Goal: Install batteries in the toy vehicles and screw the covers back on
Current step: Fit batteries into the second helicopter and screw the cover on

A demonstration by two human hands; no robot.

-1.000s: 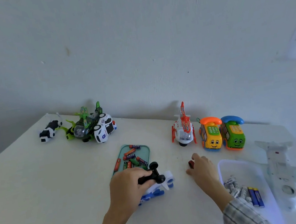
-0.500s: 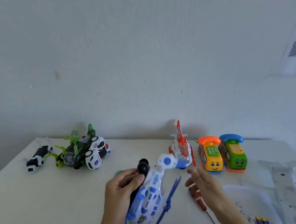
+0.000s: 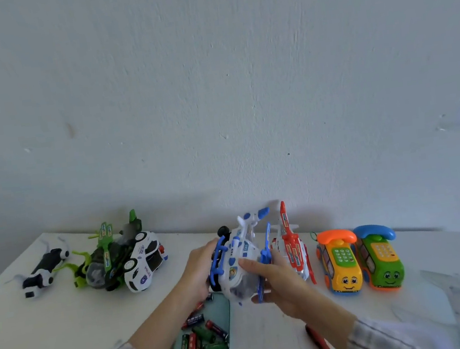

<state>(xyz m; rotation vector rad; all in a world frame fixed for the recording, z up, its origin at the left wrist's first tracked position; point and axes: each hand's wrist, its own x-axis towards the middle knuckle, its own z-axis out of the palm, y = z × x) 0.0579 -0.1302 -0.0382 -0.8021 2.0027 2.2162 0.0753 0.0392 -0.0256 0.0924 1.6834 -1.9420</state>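
Blue helicopter (image 3: 241, 260) gripped in left hand (image 3: 199, 269) and right hand (image 3: 278, 280), above bench (image 3: 53, 329); cover status hidden. Batteries (image 3: 198, 345) waiting, other toys apparently untouched.

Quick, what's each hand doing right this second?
Left hand: closed on the blue and white toy helicopter.
Right hand: also gripping the helicopter, from its other side.

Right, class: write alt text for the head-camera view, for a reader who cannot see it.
Both hands, left and right, hold a blue-and-white toy helicopter above a white table. Below it lies a tray of batteries; a red-and-white toy helicopter and two toy phone cars, yellow and green, stand to the right.
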